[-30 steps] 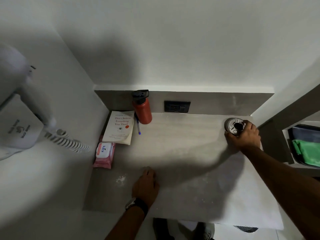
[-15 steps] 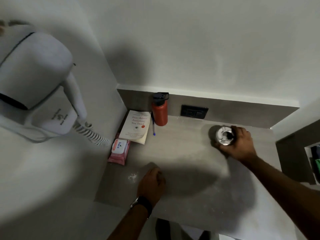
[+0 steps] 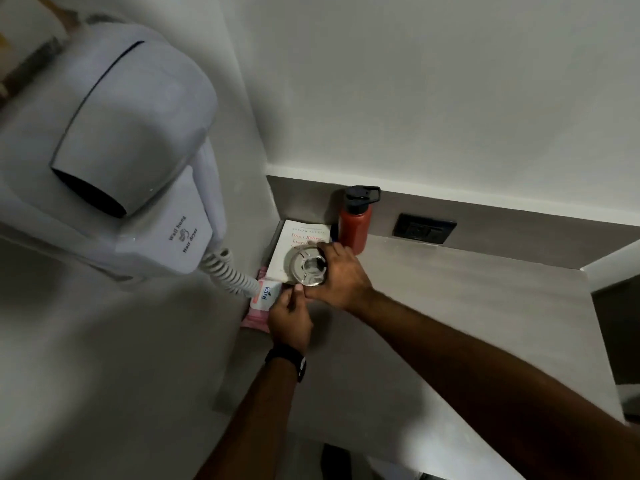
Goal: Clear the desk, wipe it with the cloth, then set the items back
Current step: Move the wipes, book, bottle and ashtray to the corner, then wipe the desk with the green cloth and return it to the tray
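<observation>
My right hand [image 3: 341, 278] grips a round shiny metal dish [image 3: 306, 268] and holds it over the lower part of a white book [image 3: 296, 237] in the desk's back left corner. Just below it, my left hand [image 3: 291, 317] has its fingers curled on the right edge of a pink and white wipes pack [image 3: 265, 294] lying against the left wall. A red bottle [image 3: 354, 226] with a black cap stands upright right of the book. The grey desk [image 3: 467, 306] stretches away to the right. No cloth is in view.
A white wall-hung hair dryer [image 3: 131, 150] juts out at the upper left, and its coiled cord [image 3: 228, 275] drops to the wipes pack. A black wall outlet [image 3: 424, 228] sits behind the desk. A dark shelf opening [image 3: 620, 323] borders the right edge.
My right hand has carried the metal dish from the desk's right side leftward to over the book. My left hand moved from the front of the desk up onto the wipes pack.
</observation>
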